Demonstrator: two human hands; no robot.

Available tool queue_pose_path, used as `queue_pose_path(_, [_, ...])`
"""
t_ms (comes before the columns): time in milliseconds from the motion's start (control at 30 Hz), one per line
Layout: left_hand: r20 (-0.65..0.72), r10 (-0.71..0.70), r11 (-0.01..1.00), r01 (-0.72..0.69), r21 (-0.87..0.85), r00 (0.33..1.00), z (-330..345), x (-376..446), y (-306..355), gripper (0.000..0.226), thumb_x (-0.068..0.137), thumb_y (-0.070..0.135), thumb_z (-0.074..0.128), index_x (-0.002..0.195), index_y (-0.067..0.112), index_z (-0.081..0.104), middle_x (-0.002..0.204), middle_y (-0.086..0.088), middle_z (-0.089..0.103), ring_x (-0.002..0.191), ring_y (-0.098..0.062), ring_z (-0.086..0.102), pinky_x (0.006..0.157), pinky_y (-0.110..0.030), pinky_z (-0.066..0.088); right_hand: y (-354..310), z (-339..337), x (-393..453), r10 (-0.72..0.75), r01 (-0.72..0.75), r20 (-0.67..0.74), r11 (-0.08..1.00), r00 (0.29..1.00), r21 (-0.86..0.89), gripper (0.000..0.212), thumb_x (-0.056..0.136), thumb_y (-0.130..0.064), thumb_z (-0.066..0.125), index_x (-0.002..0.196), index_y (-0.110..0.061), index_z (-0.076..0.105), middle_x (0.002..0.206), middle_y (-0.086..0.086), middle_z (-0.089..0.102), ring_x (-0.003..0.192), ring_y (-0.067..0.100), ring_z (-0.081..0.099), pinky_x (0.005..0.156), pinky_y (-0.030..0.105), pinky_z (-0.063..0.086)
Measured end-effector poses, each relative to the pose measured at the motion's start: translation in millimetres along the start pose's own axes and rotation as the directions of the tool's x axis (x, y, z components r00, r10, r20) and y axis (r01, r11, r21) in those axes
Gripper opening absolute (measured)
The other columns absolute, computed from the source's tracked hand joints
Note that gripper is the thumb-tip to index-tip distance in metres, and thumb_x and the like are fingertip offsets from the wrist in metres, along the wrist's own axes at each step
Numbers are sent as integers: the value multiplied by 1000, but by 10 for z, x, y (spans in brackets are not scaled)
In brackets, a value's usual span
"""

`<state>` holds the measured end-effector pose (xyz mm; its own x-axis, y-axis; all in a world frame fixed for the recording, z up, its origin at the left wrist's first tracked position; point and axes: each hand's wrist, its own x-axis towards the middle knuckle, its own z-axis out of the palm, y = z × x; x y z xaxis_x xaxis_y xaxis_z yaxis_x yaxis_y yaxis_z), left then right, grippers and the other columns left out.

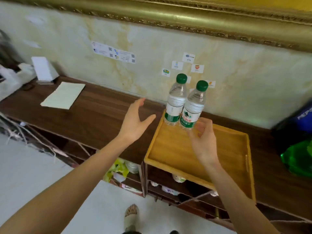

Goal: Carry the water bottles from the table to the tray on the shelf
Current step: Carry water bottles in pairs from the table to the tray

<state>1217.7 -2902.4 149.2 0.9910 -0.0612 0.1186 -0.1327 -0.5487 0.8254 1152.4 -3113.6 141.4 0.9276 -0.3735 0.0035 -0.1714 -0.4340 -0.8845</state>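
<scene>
Standing upright and touching side by side in the far-left corner of the shallow yellow wooden tray point(236, 146), two clear plastic water bottles with green caps and green-and-white labels: left bottle point(175, 102) tucked toward the wall, right bottle point(194, 108) just in front and to its right. Long axes vertical, caps up, labels facing outward. Resting on the dark brown wooden shelf top point(94, 115), the tray, near edge hanging slightly over the cubby openings below. Hovering just beside the base of the right bottle, the right hand point(204, 141): fingers loosely spread and relaxed, fingertips point(200, 127) at or barely off the lower label, gripping nothing as far as can be seen; actual contact hard to tell. Held out well to the left of both bottles, above the shelf top, the left hand point(135, 122): palm turned inward, fingers straight and apart, carrying nothing. Nearer of the two by far, the right hand, with both bottles lying directly ahead and slightly up-left of its fingers. Judged from this layout, both bottles already delivered, so likely a withdrawal next, drawn straight back toward the body and away from the bottle walls to avoid tipping either one. Elsewhere on the shelf top, a pale sheet of paper point(64, 95) far left.
</scene>
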Motion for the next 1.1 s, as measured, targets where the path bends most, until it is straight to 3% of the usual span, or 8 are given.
queue_pose_path(167, [-17,-117,950,117,291,993,-473,-1030,-238,27,89,27,61,116,26,63,112,9,67,107,-9,63,94,-36,52,-77,317,-467,-189,242,380,965,905,-97,51,90,-16,65,136,-20,42,135,-1,53,126,16,49,100,28,39])
queue_pose_path(267, [-50,-236,773,219,595,970,-889,-1726,-281,30,89,31,57,119,28,61,118,7,64,106,-18,62,84,-34,52,-307,661,-850,-302,409,577,910,759,-63,46,89,-15,66,130,-15,46,130,3,55,122,18,52,95,27,42])
queue_pose_path(400, [-152,-454,578,420,700,878,-1483,-2767,-421,38,92,29,53,130,25,52,131,1,56,116,-24,56,89,-36,48,-764,1285,-1530,-472,675,731,738,494,20,44,86,-17,67,126,-14,49,125,7,56,114,26,56,92,41,48])
queue_pose_path(500, [-297,-570,444,592,673,766,-1979,-3641,-590,42,94,32,52,134,24,47,134,1,53,120,-23,53,90,-35,44,-1102,1829,-2300,-489,801,841,586,230,122,49,89,-21,63,134,-13,46,128,9,53,117,27,53,95,40,46])
queue_pose_path(633, [-472,-651,285,767,574,595,-2666,-4872,-792,46,93,31,52,137,21,44,133,-2,53,120,-25,52,90,-35,43,-1447,2552,-3594,-428,871,896,389,-117,300,45,89,-25,60,131,-13,48,131,10,51,120,30,52,99,38,42])
queue_pose_path(700, [-541,-665,217,826,520,515,-3003,-5508,-903,46,93,31,52,137,20,44,133,-3,53,120,-26,52,91,-36,43,-1604,2862,-4313,-428,868,874,316,-231,384,45,89,-26,59,131,-14,47,132,10,50,121,30,51,98,38,43])
queue_pose_path(900, [-646,-667,83,899,430,371,-4089,-7056,-1180,48,92,29,56,137,19,45,132,-5,54,117,-28,55,89,-37,46,-2056,3554,-6215,-436,826,817,240,-378,510,45,90,-29,57,133,-17,46,134,5,48,121,26,51,94,36,43])
queue_pose_path(1100, [-696,-642,85,932,354,322,-5094,-7764,-1697,50,91,28,57,139,19,43,131,-6,56,116,-27,56,87,-36,49,-2549,4342,-7150,-412,830,816,210,-405,518,47,92,-30,56,135,-16,43,135,6,48,122,26,50,94,36,44])
